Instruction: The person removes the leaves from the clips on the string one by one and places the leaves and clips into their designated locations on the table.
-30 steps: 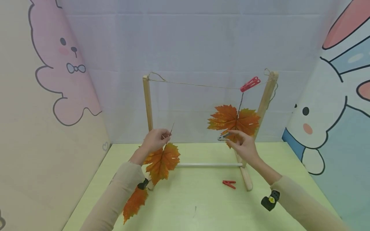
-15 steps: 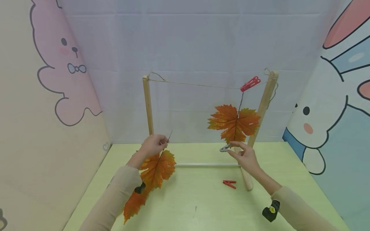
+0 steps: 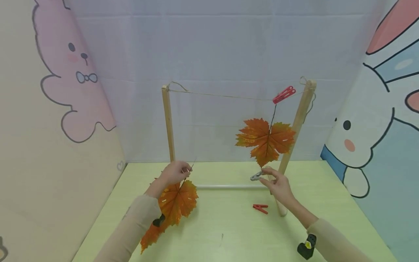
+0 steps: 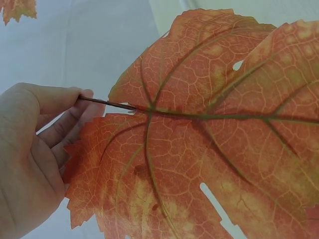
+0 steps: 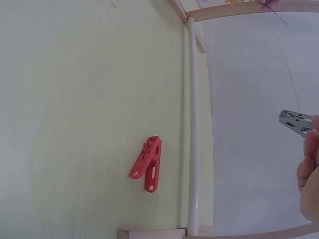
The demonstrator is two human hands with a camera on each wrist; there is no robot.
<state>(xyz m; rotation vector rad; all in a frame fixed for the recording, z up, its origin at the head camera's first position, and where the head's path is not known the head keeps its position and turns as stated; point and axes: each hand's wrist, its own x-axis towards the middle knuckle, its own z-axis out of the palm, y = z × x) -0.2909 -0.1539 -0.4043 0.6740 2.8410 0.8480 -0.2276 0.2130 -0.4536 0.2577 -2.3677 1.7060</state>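
Observation:
My left hand (image 3: 175, 172) pinches the thin dark stem of an orange maple leaf (image 3: 179, 200), which hangs below the fingers. Close up in the left wrist view, the stem (image 4: 114, 104) lies between thumb and fingertips, and the leaf (image 4: 239, 114) fills most of the picture. Between thumb and fingers, my right hand (image 3: 278, 183) pinches a grey clothespin (image 3: 256, 176), just under the lower tip of a hanging maple leaf (image 3: 266, 142). That leaf's stem is held at the twine by a red clothespin (image 3: 283, 95).
Twine (image 3: 222, 95) runs between two wooden posts, left (image 3: 168, 123) and right (image 3: 298, 123). A white rod (image 3: 232, 187) joins them low down. Another red clothespin (image 3: 260, 208) lies on the table (image 3: 209, 225). One more orange leaf (image 3: 151, 236) lies partly behind the left forearm.
Both hands have moved down, the left with its leaf and the right with the grey clothespin. The hanging leaf and its red clothespin have stayed in place.

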